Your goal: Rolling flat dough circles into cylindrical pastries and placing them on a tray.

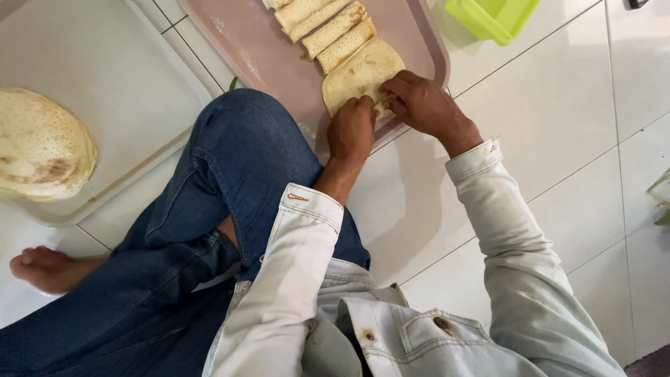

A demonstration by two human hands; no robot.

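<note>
Both hands, left hand (351, 130) and right hand (421, 104), are pinching a flat pancake (361, 75), grips closed on its near edge, lying on the pink tray (259, 52) beside rolled pancakes (326, 26).

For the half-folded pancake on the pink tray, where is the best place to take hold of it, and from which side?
Probably the near edge of the pancake, from the person's side. It lies flat on the pink tray with finished rolls close behind, and both the left hand and right hand already have their grip there.
</note>
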